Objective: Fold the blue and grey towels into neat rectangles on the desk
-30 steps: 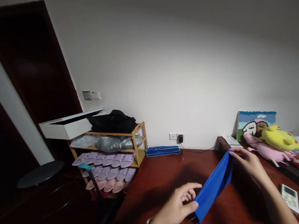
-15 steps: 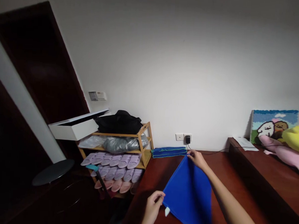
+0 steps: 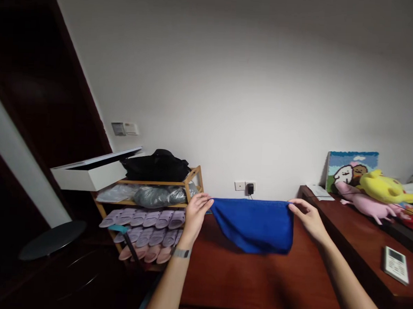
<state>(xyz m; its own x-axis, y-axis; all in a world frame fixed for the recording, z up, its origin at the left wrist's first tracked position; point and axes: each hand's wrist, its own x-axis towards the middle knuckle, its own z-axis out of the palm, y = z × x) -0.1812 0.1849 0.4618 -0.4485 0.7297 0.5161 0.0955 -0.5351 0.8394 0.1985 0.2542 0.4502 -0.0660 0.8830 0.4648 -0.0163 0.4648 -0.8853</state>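
Note:
A blue cloth (image 3: 254, 226) hangs stretched above the reddish-brown wooden table (image 3: 241, 285), its top edge pulled nearly level. My left hand (image 3: 195, 214) pinches the upper left corner between thumb and fingers; a grey-banded watch sits on that wrist. At the upper right corner, my right hand (image 3: 309, 217) grips the cloth the same way. The lower part of the cloth hangs loose and sags toward the left. Behind it, the folded cloth at the wall is almost wholly hidden.
To the left stands a wooden shoe rack (image 3: 194, 181) with several slippers, a black bag (image 3: 157, 166) and a white box (image 3: 91, 176). On the raised ledge at right lie a pink plush toy (image 3: 366, 204), a yellow plush toy (image 3: 381, 186) and a calculator-like device (image 3: 395, 264).
Both hands have moved level with each other and apart. The cloth, earlier slanting over the table, now hangs raised between them. The view has shifted rightward.

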